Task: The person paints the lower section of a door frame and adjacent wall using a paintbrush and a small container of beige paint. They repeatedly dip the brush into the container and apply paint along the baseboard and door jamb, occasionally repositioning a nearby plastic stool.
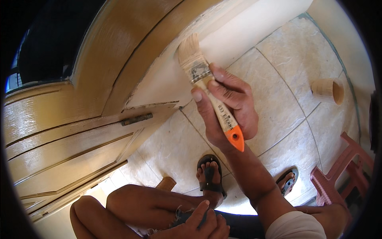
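My right hand (234,105) is closed around the wooden handle of a flat paintbrush (217,99), thumb on one side and fingers on the other. The handle ends in an orange tip, and the metal ferrule is smeared with pale paint. Cream-coated bristles point up and to the left, at the edge of a whitish wall strip (232,34) beside the brown wooden frame (119,44). Whether they touch it, I cannot tell. My left hand (203,225) rests on my lap over frayed denim shorts, its fingers loosely extended and holding nothing.
A glossy brown door (71,139) with a metal hinge-like fitting (137,119) stands at left. A tan cylindrical container (328,91) lies on the tiled floor (274,87). Another tan object (166,183) is by my left leg. A reddish plastic chair (338,171) stands right, near my sandalled feet.
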Demonstrator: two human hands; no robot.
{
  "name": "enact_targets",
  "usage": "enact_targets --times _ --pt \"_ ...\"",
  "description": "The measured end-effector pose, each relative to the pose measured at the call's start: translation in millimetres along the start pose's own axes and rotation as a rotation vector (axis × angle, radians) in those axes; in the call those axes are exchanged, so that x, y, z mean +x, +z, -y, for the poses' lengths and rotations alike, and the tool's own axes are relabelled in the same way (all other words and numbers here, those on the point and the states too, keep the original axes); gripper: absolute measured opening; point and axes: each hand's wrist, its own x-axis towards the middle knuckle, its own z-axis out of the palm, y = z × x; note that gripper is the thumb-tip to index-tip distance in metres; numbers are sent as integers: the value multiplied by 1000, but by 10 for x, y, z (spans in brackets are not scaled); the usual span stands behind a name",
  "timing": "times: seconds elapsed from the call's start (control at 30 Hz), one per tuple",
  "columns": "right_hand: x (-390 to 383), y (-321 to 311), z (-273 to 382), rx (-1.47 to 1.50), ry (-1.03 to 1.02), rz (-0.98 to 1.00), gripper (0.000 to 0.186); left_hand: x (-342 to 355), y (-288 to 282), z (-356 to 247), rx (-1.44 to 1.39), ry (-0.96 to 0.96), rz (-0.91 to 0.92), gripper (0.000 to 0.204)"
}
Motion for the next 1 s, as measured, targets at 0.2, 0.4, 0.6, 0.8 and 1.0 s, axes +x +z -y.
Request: enact_targets --times 0.2,0.4,0.6,0.8,1.0 --pt "-238 89 291 133 33 163 26 -91 -11 -139 -4 -70 -2 36" --pt "-280 -40 383 221 85 276 28 -118 -57 -140 59 -76 2 35" --pt "-343 -125 119 279 220 250 31 -147 163 -86 65 53 70 34" --pt "-292 -14 208 285 68 395 30 -188 197 -328 44 -24 155 33" --pt "-307 78 127 272 39 397 24 -240 251 -303 22 -10 144 34"
